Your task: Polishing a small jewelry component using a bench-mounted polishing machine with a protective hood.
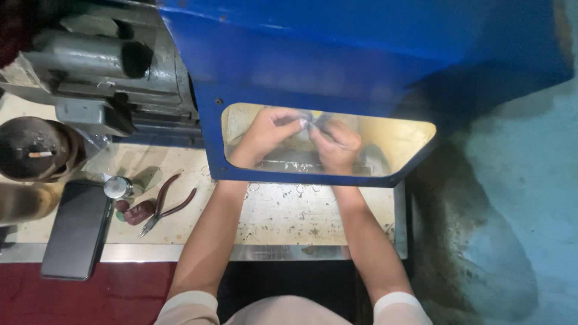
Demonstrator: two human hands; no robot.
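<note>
Behind the blue guard [337, 66] window, left hand [262, 135] and right hand [337, 144] meet, both fingertip grips pinched together on a small shiny piece [312, 122] between them, equally near.

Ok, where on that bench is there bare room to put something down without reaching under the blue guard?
The worn bench top between the two forearms is bare, bordered by the blue guard behind and the metal edge strip in front. Left of the left forearm it is crowded: pliers, a small round tin, a dark phone. Both the left hand and right hand sit behind the guard's window.
</note>
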